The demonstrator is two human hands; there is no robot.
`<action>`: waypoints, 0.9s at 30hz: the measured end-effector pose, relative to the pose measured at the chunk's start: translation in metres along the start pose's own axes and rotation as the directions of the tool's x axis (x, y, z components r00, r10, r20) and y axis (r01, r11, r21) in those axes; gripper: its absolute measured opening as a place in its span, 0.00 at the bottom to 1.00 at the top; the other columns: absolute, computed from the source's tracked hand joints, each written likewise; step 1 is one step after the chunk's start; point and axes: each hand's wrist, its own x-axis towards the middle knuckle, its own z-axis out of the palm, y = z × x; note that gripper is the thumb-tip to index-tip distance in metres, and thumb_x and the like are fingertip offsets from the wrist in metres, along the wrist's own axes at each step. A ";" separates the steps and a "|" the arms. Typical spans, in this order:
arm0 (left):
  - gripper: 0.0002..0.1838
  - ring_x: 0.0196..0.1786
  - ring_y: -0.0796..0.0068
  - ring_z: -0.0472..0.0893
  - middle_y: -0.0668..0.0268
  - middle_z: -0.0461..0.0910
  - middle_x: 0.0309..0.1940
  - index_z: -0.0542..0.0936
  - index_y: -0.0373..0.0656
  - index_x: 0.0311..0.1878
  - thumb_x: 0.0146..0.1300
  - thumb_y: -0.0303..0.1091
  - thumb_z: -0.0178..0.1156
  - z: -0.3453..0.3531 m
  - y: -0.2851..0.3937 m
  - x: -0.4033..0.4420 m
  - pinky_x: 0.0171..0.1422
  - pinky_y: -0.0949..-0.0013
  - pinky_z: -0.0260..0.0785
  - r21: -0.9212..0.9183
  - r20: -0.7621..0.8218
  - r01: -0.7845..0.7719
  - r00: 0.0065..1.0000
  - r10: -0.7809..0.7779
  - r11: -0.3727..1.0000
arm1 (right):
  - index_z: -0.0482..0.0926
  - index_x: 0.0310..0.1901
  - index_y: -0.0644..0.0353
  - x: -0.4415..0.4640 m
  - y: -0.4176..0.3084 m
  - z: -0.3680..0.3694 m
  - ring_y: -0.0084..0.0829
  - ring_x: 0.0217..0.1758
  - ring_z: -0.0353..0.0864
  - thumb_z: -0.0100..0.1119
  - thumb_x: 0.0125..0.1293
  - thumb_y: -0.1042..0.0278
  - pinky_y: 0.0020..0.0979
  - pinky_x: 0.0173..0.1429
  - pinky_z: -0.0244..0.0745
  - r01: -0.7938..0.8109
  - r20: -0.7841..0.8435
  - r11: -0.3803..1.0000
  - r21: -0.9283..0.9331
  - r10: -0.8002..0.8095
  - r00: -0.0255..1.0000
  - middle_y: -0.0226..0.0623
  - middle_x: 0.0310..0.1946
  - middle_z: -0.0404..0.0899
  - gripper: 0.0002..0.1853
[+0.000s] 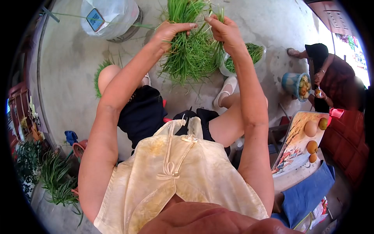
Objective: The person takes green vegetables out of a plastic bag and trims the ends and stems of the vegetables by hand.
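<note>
My left hand (171, 34) is closed around a bunch of chives (184, 11), long thin green leaves that stick out above my thumb. Just right of it, my right hand (227, 34) pinches a few chive stalks, whose leaves hang below the fingers. Under and between both hands spreads a loose pile of chives (191, 62). A clear plastic bag (225, 69) with more greens in it sits near my right wrist. Some of my fingers are hidden behind the leaves.
A bin lined with a white plastic bag (117, 11) stands at upper left, with a QR code card (95, 20) on it. At right, a person (338, 74) holds a small item beside a blue bucket (290, 84) of round produce. Fruit lies on a patterned board (298, 134).
</note>
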 end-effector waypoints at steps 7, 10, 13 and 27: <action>0.13 0.27 0.78 0.79 0.67 0.79 0.26 0.80 0.38 0.42 0.55 0.32 0.65 -0.021 0.012 -0.002 0.32 0.71 0.75 -0.154 0.073 0.079 0.995 -0.068 0.985 | 0.69 0.30 0.54 0.007 -0.008 -0.040 0.14 0.19 0.55 0.54 0.60 0.64 0.20 0.22 0.48 0.165 -0.073 0.956 0.241 -0.152 0.986 0.20 0.18 0.60 0.07; 0.12 0.29 0.77 0.80 0.65 0.81 0.28 0.80 0.37 0.42 0.55 0.32 0.65 -0.018 0.016 -0.007 0.33 0.70 0.76 -0.218 0.087 0.098 0.993 -0.080 0.971 | 0.66 0.28 0.54 0.000 -0.023 -0.048 0.17 0.23 0.58 0.52 0.61 0.64 0.21 0.24 0.51 0.224 -0.139 0.900 0.374 -0.185 0.973 0.23 0.22 0.61 0.08; 0.12 0.30 0.76 0.80 0.64 0.81 0.29 0.80 0.37 0.42 0.55 0.32 0.65 -0.026 0.011 0.002 0.34 0.70 0.76 -0.261 0.073 0.076 0.996 -0.059 0.962 | 0.66 0.29 0.56 -0.003 -0.039 -0.074 0.20 0.24 0.56 0.51 0.62 0.64 0.22 0.26 0.52 0.270 -0.092 0.819 0.506 -0.260 0.961 0.25 0.23 0.60 0.08; 0.25 0.32 0.75 0.79 0.60 0.79 0.31 0.70 0.33 0.47 0.47 0.31 0.69 -0.045 -0.074 0.098 0.32 0.70 0.72 0.185 -0.006 -0.417 0.905 0.425 0.890 | 0.78 0.44 0.54 -0.007 0.007 0.049 0.24 0.26 0.74 0.60 0.58 0.71 0.26 0.32 0.69 0.467 0.148 0.596 -0.653 -0.505 0.850 0.31 0.24 0.75 0.11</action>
